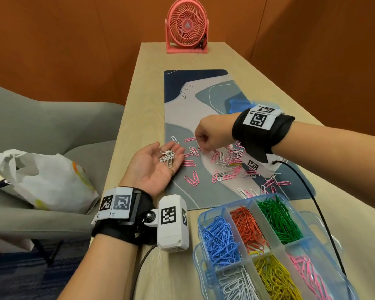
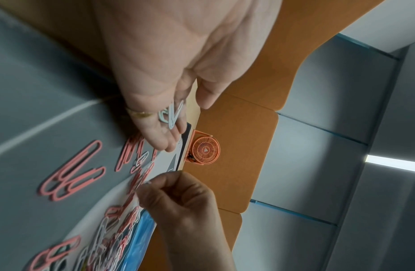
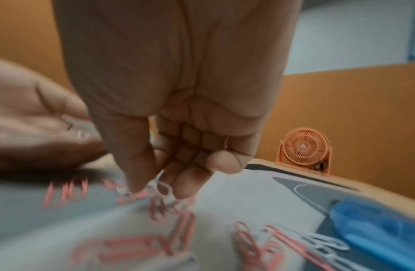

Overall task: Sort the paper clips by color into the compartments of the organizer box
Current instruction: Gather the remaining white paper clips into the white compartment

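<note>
My left hand lies palm up and open at the mat's left edge, with several white paper clips on its fingers; the left wrist view shows these white clips too. Just right of it, my right hand reaches down onto the patterned mat, thumb and forefinger pinching a white clip. Loose pink and white clips lie scattered on the mat. The clear organizer box stands near right, with blue, orange-red, green, white, yellow and pink clips in separate compartments.
A pink desk fan stands at the table's far end. A blue plastic lid lies on the mat behind my right wrist. A black cable runs past the box. Left of the table are a grey chair and a plastic bag.
</note>
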A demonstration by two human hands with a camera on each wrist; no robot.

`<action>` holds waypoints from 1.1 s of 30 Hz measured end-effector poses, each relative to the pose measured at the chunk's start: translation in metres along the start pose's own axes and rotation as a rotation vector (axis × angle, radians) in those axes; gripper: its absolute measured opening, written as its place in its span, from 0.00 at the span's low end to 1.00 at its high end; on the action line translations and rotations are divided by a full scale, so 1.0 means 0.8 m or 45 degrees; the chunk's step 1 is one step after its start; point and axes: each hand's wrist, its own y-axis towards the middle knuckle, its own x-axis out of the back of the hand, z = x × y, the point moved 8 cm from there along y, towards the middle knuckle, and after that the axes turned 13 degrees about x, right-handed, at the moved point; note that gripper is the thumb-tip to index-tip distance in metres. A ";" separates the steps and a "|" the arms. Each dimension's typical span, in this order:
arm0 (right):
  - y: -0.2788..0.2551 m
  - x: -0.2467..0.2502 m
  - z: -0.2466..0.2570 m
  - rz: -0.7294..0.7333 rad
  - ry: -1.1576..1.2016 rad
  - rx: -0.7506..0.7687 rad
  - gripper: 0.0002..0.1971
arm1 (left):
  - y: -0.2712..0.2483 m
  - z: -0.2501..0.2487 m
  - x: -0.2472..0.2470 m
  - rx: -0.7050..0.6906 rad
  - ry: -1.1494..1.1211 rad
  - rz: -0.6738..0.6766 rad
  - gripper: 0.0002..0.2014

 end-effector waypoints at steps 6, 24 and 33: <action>0.020 0.010 0.006 -0.162 0.121 -0.011 0.04 | -0.005 -0.015 0.007 -0.077 -0.068 -0.003 0.17; 0.025 -0.003 0.002 -0.031 0.140 -0.090 0.10 | -0.014 -0.034 0.024 -0.126 -0.139 -0.042 0.18; 0.031 -0.002 0.007 -0.047 0.151 -0.057 0.04 | -0.016 -0.038 0.028 -0.145 -0.164 -0.045 0.18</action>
